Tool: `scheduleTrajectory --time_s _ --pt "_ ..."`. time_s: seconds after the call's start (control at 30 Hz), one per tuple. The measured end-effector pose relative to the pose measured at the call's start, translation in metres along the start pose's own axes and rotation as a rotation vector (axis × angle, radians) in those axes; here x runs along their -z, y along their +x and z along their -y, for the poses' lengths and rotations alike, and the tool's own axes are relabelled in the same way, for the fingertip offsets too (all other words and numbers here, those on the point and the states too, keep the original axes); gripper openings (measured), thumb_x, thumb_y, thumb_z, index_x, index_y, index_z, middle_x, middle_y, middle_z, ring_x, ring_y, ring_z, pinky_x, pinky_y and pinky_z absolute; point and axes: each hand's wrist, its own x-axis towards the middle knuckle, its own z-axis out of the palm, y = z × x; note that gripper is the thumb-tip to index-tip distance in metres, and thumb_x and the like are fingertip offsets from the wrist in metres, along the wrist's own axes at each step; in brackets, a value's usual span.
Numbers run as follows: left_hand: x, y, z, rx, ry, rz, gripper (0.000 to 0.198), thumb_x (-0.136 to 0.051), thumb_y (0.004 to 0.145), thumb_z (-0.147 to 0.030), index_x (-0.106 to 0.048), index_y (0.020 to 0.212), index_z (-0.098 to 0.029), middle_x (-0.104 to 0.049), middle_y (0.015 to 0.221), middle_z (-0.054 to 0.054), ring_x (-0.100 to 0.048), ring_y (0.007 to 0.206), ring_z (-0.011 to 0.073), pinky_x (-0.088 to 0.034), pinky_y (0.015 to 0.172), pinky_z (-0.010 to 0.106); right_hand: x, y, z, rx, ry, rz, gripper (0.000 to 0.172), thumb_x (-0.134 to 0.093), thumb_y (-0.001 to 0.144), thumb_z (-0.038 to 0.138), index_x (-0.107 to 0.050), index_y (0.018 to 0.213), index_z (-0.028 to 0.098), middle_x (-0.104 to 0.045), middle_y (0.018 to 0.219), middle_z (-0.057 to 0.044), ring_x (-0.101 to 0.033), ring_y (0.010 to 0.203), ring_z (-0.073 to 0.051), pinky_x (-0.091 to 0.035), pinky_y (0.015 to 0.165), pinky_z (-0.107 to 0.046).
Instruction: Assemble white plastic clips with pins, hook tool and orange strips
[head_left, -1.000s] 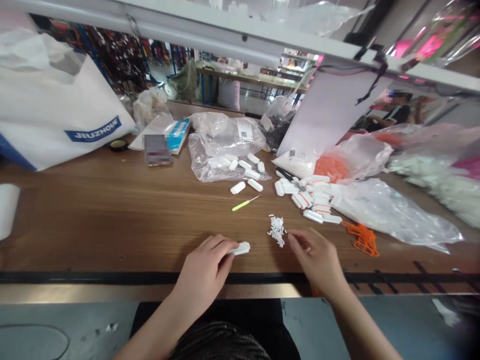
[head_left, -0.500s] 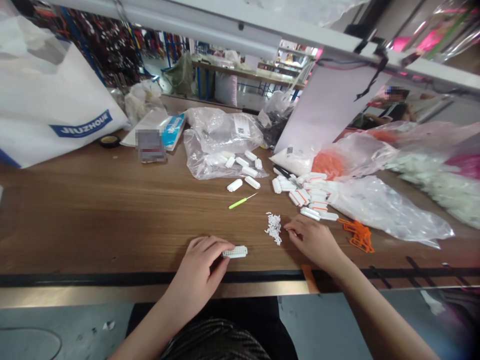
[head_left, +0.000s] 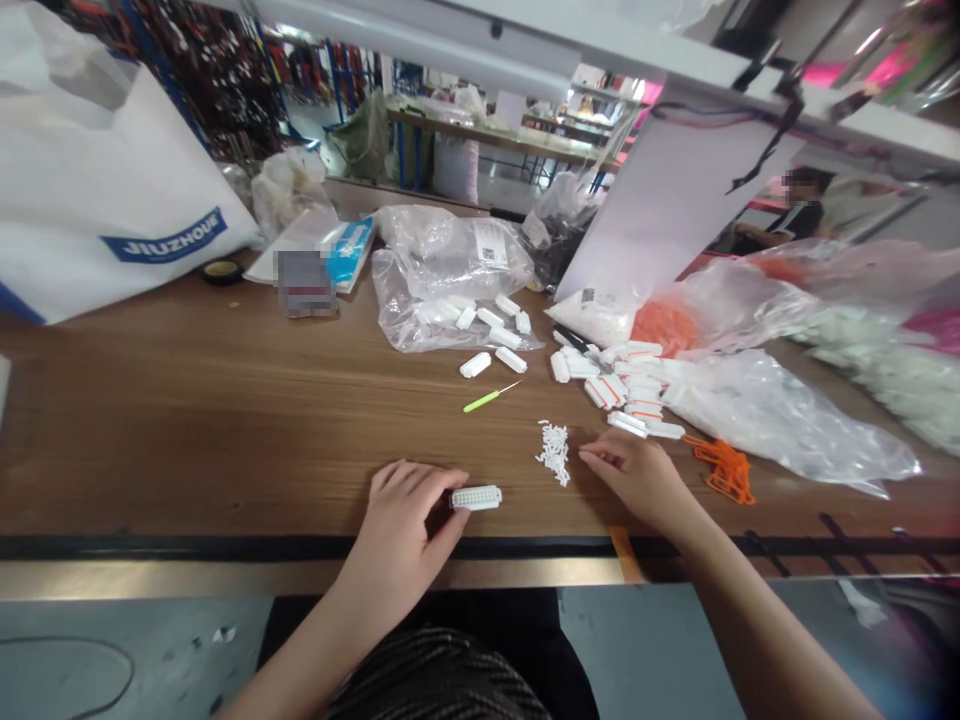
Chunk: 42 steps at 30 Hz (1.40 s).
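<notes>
My left hand (head_left: 409, 515) pinches the left end of a white connector housing (head_left: 478, 497) between thumb and index finger, close to the table's front edge. Rows of small holes show on the housing's upper face. My right hand (head_left: 630, 470) rests just right of a small pile of white plug pins (head_left: 554, 453), thumb and fingertips pressed together. Whatever lies between those fingertips is too small to make out. Beyond the pile lies a pick with a lime-green handle (head_left: 481, 402) and a thin metal tip.
More white housings, some with orange strips (head_left: 606, 391), are heaped behind my right hand. Orange clips (head_left: 724, 470) lie to its right, beside a clear plastic bag (head_left: 780, 420). Another clear bag (head_left: 450, 260) holds housings at the back. A large white bag (head_left: 112, 200) stands far left.
The view has shifted slightly. My left fingers sit a little farther toward the housing's left end, leaving more of it showing. My right hand stays beside the pin pile, fingertips still together.
</notes>
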Motion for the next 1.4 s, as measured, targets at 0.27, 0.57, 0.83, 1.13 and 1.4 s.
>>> scheduleTrajectory --time_s 0.27,0.57,0.83,1.13,1.4 --pt "0.003 0.002 -0.005 0.022 -0.03 0.007 0.012 -0.071 0.091 -0.017 -0.065 0.098 -0.025 -0.073 0.094 -0.002 -0.063 0.092 0.0234 -0.04 0.094 0.046 -0.001 -0.006 0.051 0.068 0.323 -0.066 0.018 -0.063 0.09 0.038 -0.074 0.08 0.029 -0.074 0.087 -0.003 -0.068 0.079 -0.022 -0.053 0.07 -0.035" --pt "0.002 0.001 -0.005 0.085 -0.058 -0.012 0.012 -0.074 0.089 -0.018 -0.064 0.094 -0.023 -0.074 0.093 -0.001 -0.065 0.091 0.0234 -0.039 0.1 0.05 -0.039 -0.007 0.134 0.434 0.376 -0.01 0.011 -0.062 0.096 0.022 -0.07 0.089 0.025 -0.067 0.098 -0.005 -0.062 0.094 -0.022 -0.049 0.086 -0.041" --pt "-0.002 0.0 -0.001 0.097 -0.108 -0.053 0.028 -0.075 0.087 -0.016 -0.056 0.106 -0.024 -0.078 0.098 -0.001 -0.067 0.096 0.0259 -0.038 0.1 0.051 -0.038 -0.007 0.139 0.521 0.25 -0.031 0.014 -0.059 0.097 0.014 -0.068 0.088 0.02 -0.066 0.096 -0.006 -0.056 0.091 -0.022 -0.044 0.083 -0.041" --pt "0.0 0.0 -0.003 0.103 -0.126 -0.048 0.028 -0.075 0.085 -0.016 -0.056 0.105 -0.024 -0.078 0.097 -0.002 -0.068 0.096 0.025 -0.037 0.102 0.052 -0.033 -0.014 0.136 0.593 0.163 -0.061 0.02 -0.061 0.095 0.013 -0.072 0.107 0.023 -0.073 0.096 -0.003 -0.058 0.091 -0.022 -0.042 0.084 -0.041" --pt "0.001 -0.001 -0.003 0.076 -0.101 -0.059 0.026 -0.073 0.084 -0.011 -0.058 0.102 -0.024 -0.077 0.102 -0.001 -0.068 0.098 0.0248 -0.039 0.101 0.049 -0.042 -0.025 0.14 0.683 0.063 -0.166 0.022 -0.06 0.092 0.011 -0.074 0.107 0.02 -0.075 0.1 -0.006 -0.062 0.095 -0.024 -0.044 0.089 -0.045"
